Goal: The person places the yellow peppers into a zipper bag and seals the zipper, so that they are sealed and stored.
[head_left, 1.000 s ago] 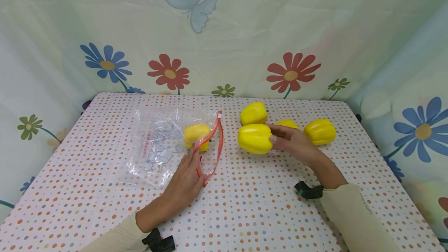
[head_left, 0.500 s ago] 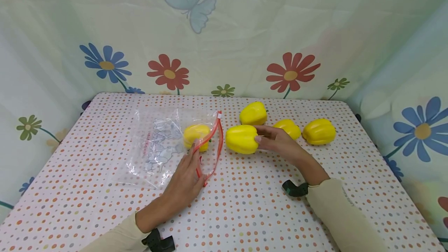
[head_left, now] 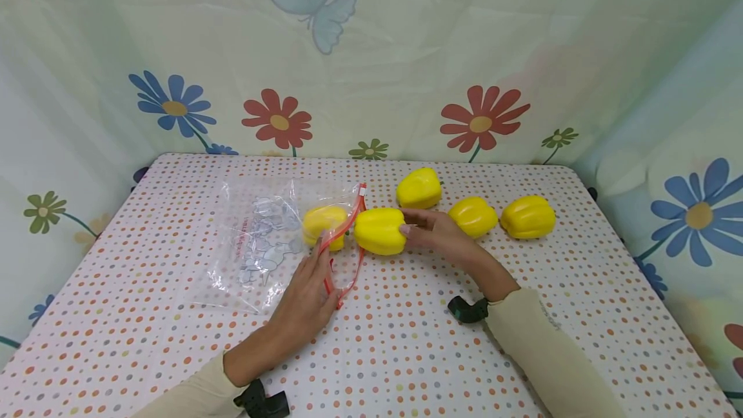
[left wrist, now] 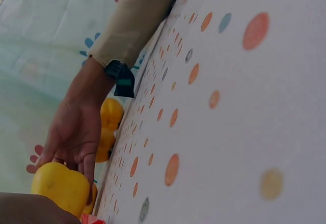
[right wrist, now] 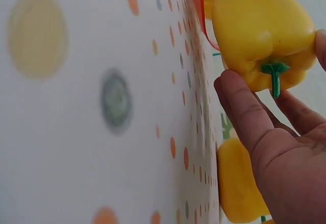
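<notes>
A clear plastic zip bag (head_left: 273, 211) with a red zip edge lies flat at the left, its mouth towards the right. One yellow bell pepper (head_left: 322, 219) sits inside, just behind the mouth. My left hand (head_left: 302, 298) holds the bag's red edge, keeping the mouth apart. Between thumb and fingertips, my right hand (head_left: 438, 235) grips another yellow bell pepper (head_left: 380, 232) by its stem end. That pepper overlaps the red edge in the head view. Its green stem (right wrist: 275, 76) faces the palm in the right wrist view.
Three more yellow peppers stand right of the bag: one pepper (head_left: 419, 188) at the back, a second pepper (head_left: 473, 216) beside the right hand, and a third pepper (head_left: 528, 217) farther right. A dotted cloth (head_left: 395, 340) covers the table, with a floral curtain (head_left: 400, 50) behind.
My right hand has carried its pepper leftward, from beside the other peppers to the bag's mouth. The left hand and the bag have stayed in place.
</notes>
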The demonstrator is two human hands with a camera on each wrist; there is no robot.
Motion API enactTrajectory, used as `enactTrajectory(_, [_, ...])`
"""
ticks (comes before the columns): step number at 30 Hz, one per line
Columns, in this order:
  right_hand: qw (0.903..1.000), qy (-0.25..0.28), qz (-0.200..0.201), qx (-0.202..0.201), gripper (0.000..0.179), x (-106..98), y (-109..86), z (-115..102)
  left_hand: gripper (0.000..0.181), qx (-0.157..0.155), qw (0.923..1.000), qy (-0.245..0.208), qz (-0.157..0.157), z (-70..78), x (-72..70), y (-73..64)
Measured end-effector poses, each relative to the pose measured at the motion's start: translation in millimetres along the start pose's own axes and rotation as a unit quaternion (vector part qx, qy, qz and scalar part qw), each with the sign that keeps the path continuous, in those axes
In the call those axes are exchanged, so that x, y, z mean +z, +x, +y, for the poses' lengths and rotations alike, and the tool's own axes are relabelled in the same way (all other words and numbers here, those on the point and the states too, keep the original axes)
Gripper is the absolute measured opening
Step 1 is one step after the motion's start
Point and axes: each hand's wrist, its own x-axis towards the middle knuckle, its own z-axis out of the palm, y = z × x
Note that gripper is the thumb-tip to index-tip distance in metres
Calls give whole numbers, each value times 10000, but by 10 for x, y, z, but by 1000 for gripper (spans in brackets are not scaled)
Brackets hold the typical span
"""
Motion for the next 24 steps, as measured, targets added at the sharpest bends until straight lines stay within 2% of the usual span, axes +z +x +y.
enactTrajectory(5, [9999, -31, -18, 132, 72, 54, 34, -30, 89, 79, 9999, 104, 53, -8, 5, -6])
enactTrajectory(18, [9998, -127, -156, 54, 74, 166, 148, -36, 91, 366, 9991, 163, 131, -35, 15, -8])
enactTrajectory(24, [9999, -42, -146, 17, 67, 232, 199, -63, 94, 447, 9987, 180, 145, -41, 16, -7])
